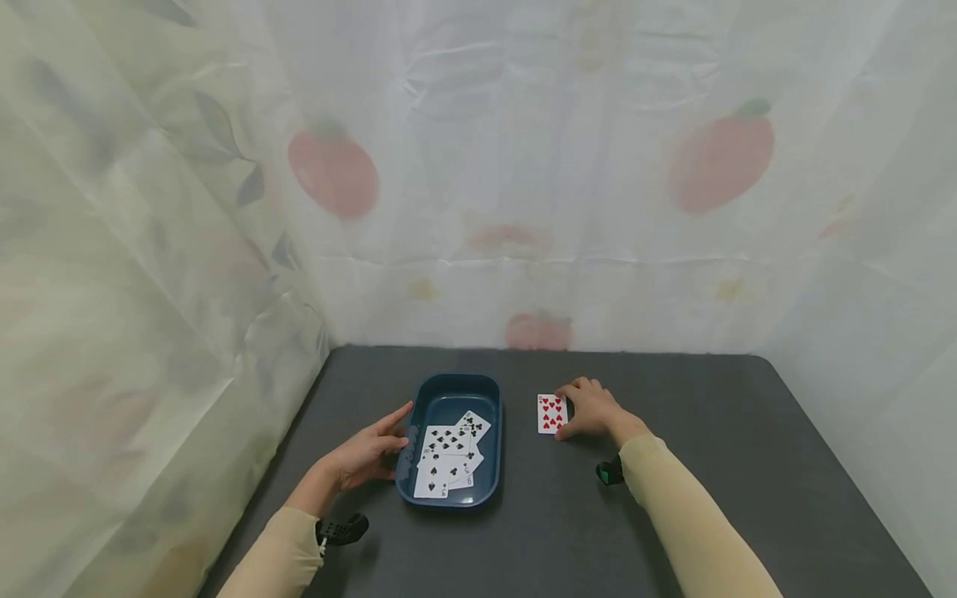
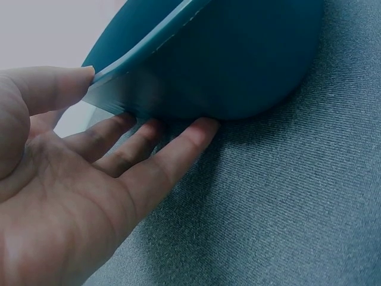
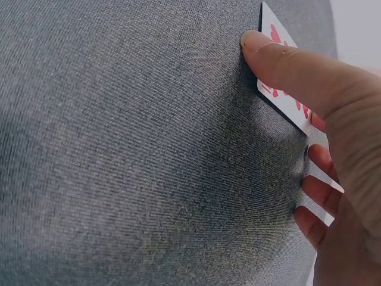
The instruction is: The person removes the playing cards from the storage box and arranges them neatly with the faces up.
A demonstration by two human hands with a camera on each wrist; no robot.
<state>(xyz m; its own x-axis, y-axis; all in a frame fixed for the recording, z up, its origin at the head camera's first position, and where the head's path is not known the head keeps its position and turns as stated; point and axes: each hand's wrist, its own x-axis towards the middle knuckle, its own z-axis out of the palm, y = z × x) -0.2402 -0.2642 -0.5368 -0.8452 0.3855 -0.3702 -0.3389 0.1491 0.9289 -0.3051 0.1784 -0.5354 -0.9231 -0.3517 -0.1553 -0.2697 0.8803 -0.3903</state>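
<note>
A dark blue tray (image 1: 492, 490) stands on the table with several playing cards (image 1: 441, 465) of black suits lying overlapped in it, face up. At its left side is my left hand (image 1: 364, 457); the thumb touches the rim and the fairly straight fingers rest against the lower outer wall, as the left wrist view shows. To the right of the tray, a playing card with red hearts (image 1: 552, 414) lies face up. My right hand (image 1: 594, 409) holds this card by its edges, thumb at the near edge and index finger at the far one. The other fingertips are beside it.
Dark grey cloth-like covering (image 1: 523, 548) spans the table. A pale curtain (image 1: 478, 166) with fruit prints hangs behind the table's far edge and along both sides. Dark wrist devices (image 1: 342, 530) sit below each hand.
</note>
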